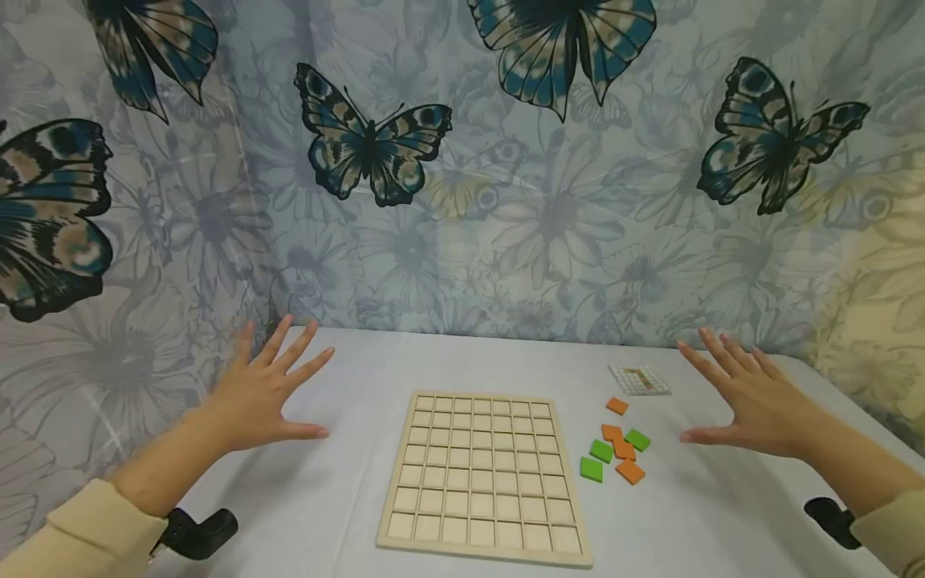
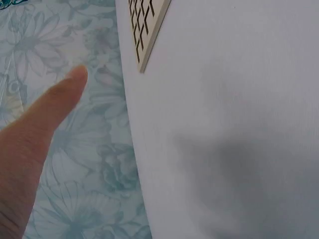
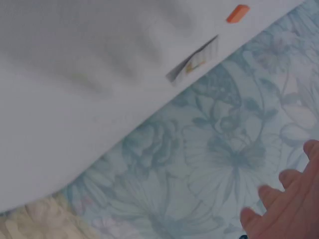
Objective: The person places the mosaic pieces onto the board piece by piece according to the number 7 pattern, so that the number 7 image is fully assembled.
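In the head view, a square wooden grid board point(image 1: 482, 480) lies on the white table. Right of it, several orange tiles point(image 1: 630, 471) and green tiles point(image 1: 591, 470) lie loose, with a small patterned card point(image 1: 639, 380) behind them. My left hand point(image 1: 263, 393) is raised left of the board, fingers spread, holding nothing. My right hand point(image 1: 755, 401) hovers right of the tiles in the same spread pose, also holding nothing. The left wrist view shows one finger point(image 2: 55, 104) and a board corner point(image 2: 144, 55). Fingers point(image 3: 284, 199), the card point(image 3: 197, 62) and an orange tile point(image 3: 238, 13) appear in the right wrist view.
The white tabletop point(image 1: 347, 466) reaches back to a hanging cloth point(image 1: 462, 241) printed with butterflies and flowers. Black wrist-worn devices show at the left wrist point(image 1: 201, 534) and the right wrist point(image 1: 831, 520).
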Tool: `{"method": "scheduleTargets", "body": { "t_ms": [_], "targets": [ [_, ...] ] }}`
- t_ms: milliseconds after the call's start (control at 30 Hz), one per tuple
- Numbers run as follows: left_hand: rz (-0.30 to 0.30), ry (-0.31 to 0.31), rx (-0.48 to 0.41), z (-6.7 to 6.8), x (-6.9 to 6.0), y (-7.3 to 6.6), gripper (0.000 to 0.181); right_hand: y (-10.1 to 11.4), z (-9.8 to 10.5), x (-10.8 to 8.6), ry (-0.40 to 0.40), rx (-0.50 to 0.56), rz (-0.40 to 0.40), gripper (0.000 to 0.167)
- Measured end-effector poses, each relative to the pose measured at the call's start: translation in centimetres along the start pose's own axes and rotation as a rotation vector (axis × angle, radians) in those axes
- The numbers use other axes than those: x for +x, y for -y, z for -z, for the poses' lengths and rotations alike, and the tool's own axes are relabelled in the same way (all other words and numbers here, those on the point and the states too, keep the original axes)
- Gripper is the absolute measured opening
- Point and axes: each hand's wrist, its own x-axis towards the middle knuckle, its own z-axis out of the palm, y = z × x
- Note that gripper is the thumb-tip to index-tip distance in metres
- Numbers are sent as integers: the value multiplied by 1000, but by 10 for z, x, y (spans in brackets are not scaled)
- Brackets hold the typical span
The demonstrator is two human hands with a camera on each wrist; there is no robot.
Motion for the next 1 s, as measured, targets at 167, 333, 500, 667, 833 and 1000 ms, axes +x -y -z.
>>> {"method": "scheduleTargets", "body": {
  "t_ms": [167,333,500,667,833,1000],
  "targets": [
    [-31,-12,-104,-4,9,-19,97,12,0,7,144,230,-72,105],
    [6,9,-289,-9,23,-38,96,27,-8,11,208,352,-119,85],
    [2,15,-527,-20,34,-49,92,39,-15,14,236,432,-109,66],
    [38,124,-850,-37,42,-54,86,49,-20,14,232,526,-78,53],
    [88,200,-1015,-56,46,-60,85,57,-28,13,219,601,-66,48],
    [40,244,-1127,-68,48,-69,84,58,-34,11,215,649,-66,47]
  ]
}}
